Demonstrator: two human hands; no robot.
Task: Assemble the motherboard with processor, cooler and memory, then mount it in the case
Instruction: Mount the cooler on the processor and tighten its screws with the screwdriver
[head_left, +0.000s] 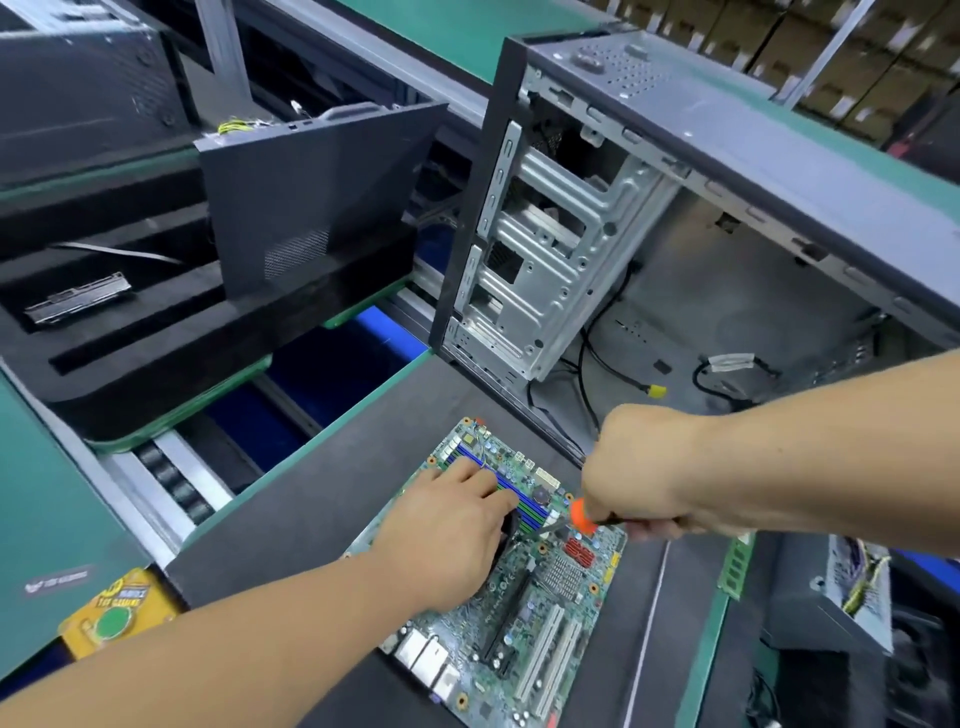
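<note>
Motherboard (524, 587) lies flat on the dark mat (311, 519), directly under both hands, nearer the person than the open case (675, 249) standing beyond the right wrist. Left hand (452, 535) rests palm-down on the middle of the board, fingers loosely extended toward the blue memory slots (493, 480); under the palm sits something dark and round, probably the cooler, mostly hidden. Right hand (649, 467) is curled around a screwdriver (584, 517) with an orange collar, shaft angled down to the board just to the right of the left fingertips; the tip itself is hard to make out. Judgement: the step in hand looks like fastening the cooler to the board, the left hand steadying while the right drives a screw. Whether the processor is seated cannot be told; it would be under the hidden part. A green memory stick (736, 566) lies off the board's right edge, below the right forearm, so memory appears not yet fitted. The next move likely calls for keeping the driver upright on the screw head, light downward pressure, and the left hand holding the cooler level so it does not rock. Case interior shows loose cables (597, 374) that would need clearing aside before mounting.
</note>
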